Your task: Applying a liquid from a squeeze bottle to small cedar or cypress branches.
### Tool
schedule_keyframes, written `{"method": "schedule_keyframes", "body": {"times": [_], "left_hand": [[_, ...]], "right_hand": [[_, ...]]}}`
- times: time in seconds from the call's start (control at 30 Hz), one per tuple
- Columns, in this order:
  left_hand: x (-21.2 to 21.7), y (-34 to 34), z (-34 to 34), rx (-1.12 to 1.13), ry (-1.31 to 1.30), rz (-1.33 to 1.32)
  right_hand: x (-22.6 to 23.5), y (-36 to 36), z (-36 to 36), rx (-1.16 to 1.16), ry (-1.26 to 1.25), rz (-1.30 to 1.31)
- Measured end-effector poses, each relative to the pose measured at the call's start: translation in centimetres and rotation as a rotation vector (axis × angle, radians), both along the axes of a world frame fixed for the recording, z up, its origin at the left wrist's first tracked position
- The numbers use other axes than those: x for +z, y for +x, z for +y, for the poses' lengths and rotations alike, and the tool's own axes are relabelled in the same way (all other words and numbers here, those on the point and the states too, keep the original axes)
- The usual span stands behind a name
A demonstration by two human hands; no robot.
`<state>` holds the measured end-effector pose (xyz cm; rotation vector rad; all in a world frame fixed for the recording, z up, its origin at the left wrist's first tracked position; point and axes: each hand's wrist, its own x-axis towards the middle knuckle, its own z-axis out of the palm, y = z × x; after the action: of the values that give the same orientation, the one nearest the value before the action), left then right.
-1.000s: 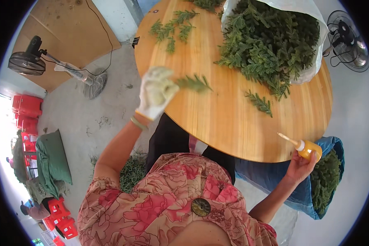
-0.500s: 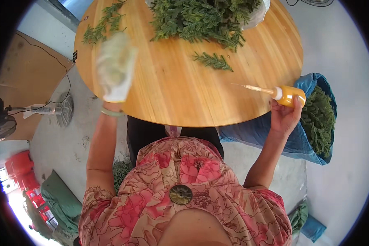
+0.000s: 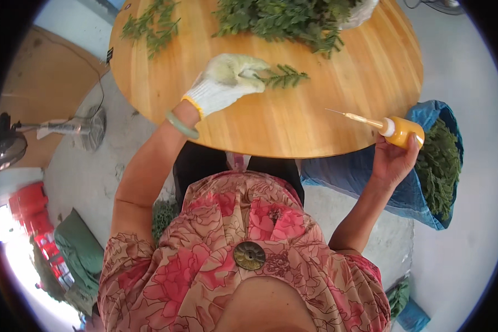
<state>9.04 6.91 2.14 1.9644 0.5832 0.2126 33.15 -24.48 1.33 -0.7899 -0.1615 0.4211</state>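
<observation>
My left hand [image 3: 229, 77], in a white knit glove with a yellow cuff edge, pinches the left end of a small green evergreen sprig [image 3: 285, 77] over the round wooden table [image 3: 216, 133]. My bare right hand [image 3: 393, 160] is closed round a yellow squeeze bottle [image 3: 405, 133] with a white collar and a long thin nozzle. The needle-like tip of the nozzle points left, above the table's right part. Some of the right fingers are hidden behind the bottle.
A large pile of evergreen sprigs [image 3: 282, 22] lies at the table's far side, and a few loose sprigs [image 3: 152, 27] at far left. At right stands a blue sack [image 3: 359, 177] with more greenery [image 3: 440, 171]. A fan [image 3: 8, 144] stands on the left.
My left hand has swung right from the table's left side and taken hold of the single sprig. My right hand still holds the bottle, in nearly the same place.
</observation>
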Motion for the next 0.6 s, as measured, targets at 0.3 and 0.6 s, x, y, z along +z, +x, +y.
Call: {"method": "schedule_keyframes", "body": {"times": [0.3,0.6], "left_hand": [[3.0,-7.8,-3.2,0.078,0.109,0.285],[2.1,-9.6,-4.2,0.175,0.275,0.220]], "right_hand": [[-0.1,-3.6,6.2,0.199,-0.093,-0.006],[0.7,-6.3,9.4,0.278,-0.102,-0.013]]}}
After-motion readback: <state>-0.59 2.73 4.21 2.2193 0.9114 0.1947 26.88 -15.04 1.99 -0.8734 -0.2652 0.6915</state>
